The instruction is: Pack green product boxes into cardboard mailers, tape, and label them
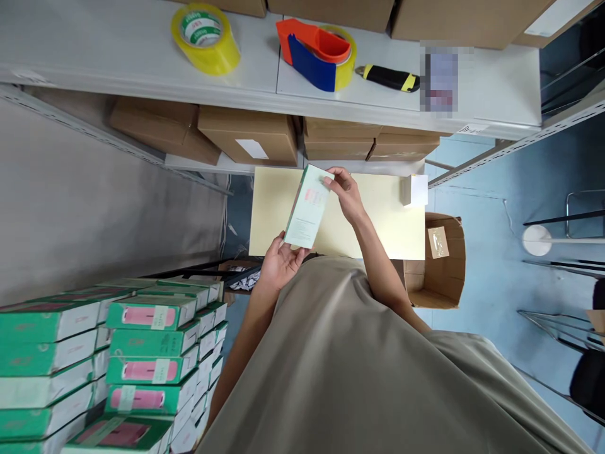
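A slim pale green carton [308, 208] with pink print and small text is held tilted above a cream-coloured table [378, 221]. My left hand [282, 261] supports its lower end from below, with the fingers partly behind it. At the upper right corner, my right hand [347, 192] pinches the carton, thumb on the front face. The carton's back is hidden. A small white box [416, 190] stands at the table's right end.
Stacked green cartons [146, 340] fill the lower left. An open cardboard box [439, 277] is beside the table's right edge. The shelf [255, 69] above holds yellow tape [205, 38], a tape dispenser [316, 53] and a utility knife [390, 77]; brown boxes [248, 135] sit below.
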### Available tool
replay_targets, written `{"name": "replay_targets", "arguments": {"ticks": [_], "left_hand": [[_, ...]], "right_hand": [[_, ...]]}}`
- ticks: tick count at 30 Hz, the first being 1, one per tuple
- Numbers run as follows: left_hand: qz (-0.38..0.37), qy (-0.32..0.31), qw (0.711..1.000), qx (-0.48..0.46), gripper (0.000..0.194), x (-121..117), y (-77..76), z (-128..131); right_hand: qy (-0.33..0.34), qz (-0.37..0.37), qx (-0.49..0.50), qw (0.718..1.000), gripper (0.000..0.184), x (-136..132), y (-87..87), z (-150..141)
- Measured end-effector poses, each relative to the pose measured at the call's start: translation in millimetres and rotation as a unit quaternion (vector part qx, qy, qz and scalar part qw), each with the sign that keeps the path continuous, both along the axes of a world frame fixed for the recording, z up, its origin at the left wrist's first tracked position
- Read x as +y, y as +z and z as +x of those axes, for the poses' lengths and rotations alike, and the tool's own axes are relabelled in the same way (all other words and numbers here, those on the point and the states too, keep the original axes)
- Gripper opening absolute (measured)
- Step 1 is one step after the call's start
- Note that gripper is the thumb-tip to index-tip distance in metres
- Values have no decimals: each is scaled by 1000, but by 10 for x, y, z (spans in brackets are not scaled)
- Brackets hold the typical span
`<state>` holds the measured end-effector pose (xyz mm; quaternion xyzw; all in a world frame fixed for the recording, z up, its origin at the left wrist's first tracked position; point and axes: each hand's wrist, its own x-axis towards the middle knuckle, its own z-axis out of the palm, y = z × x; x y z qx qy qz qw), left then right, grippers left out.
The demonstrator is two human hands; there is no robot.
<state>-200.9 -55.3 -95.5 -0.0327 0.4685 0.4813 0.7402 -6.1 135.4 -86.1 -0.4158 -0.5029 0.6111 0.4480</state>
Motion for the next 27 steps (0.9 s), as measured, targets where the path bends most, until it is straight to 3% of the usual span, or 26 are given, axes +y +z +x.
{"name": "replay_targets", "arguments": {"ticks": [6, 12, 18, 22, 27], "left_hand": [[-12, -55, 998, -35, 64, -58, -96, -61], [6, 3, 1000, 24, 38, -26, 12, 21], [68, 17, 992, 101, 57, -18, 111, 172], [24, 35, 996, 73, 38, 105, 35, 159], [9, 111, 989, 94, 21, 528, -139, 129]], "right_hand": [[57, -12, 14, 998, 67, -6, 36, -12], [39, -1, -10, 999, 68, 24, -13, 6], [42, -11, 7, 999, 68, 19, 25, -15], [65, 39, -18, 997, 66, -108, 202, -76], [94, 177, -86, 976, 47, -584, 448, -101]]}}
